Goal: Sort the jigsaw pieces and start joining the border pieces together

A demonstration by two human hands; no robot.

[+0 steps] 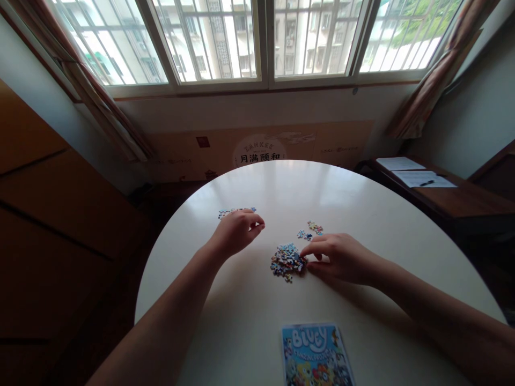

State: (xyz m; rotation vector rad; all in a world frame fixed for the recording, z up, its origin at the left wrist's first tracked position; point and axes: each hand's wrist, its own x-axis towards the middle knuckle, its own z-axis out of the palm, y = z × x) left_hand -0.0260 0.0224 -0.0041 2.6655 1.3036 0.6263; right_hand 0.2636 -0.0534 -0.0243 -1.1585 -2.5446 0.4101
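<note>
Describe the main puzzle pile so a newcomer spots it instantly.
Start at the white table with the curved edge. Near its middle, just by the right hand, is the puzzle pile. It is heaped up, unlike the smaller, flatter patches of pieces farther back.

Bare white table [241, 321] is left between the left hand [238, 231] and the puzzle-piece pile [288, 261], and between pile and Bluey picture [316, 354]. The pile's right side is blocked by the right hand [338, 258], its far-right side partly by loose pieces [315, 228].
</note>
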